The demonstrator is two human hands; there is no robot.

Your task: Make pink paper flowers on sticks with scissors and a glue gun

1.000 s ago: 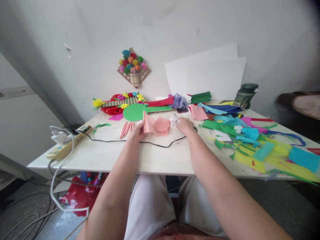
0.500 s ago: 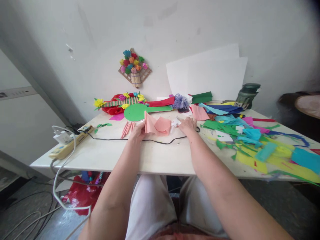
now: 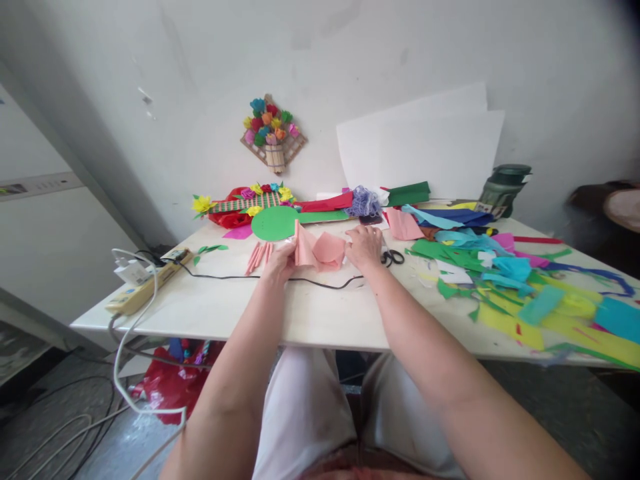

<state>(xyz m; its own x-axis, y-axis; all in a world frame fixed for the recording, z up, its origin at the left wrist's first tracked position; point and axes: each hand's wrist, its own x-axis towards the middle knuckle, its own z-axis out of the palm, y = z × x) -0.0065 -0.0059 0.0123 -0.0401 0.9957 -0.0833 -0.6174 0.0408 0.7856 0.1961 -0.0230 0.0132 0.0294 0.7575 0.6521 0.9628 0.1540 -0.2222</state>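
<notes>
both of my hands are on one folded piece of salmon-pink crepe paper (image 3: 320, 249) lying on the white tabletop (image 3: 310, 313) in front of me. my left hand (image 3: 281, 262) pinches its upright left edge between thumb and fingers; my right hand (image 3: 364, 247) rests against its right side, and whether those fingers are closed on the sheet i cannot tell. i judge it nearly weightless, soft and limp, easy to tear or crush, so best held by a folded edge, lightly. just left lie thin pink rolled paper sticks (image 3: 257, 257); a black cable (image 3: 300, 281) runs under my wrists, black-handled scissors (image 3: 391, 257) sit beside my right hand, a green round paper paddle shape (image 3: 274, 223) lies behind. no writing is readable, even on the yellowish power strip (image 3: 145, 287).
</notes>
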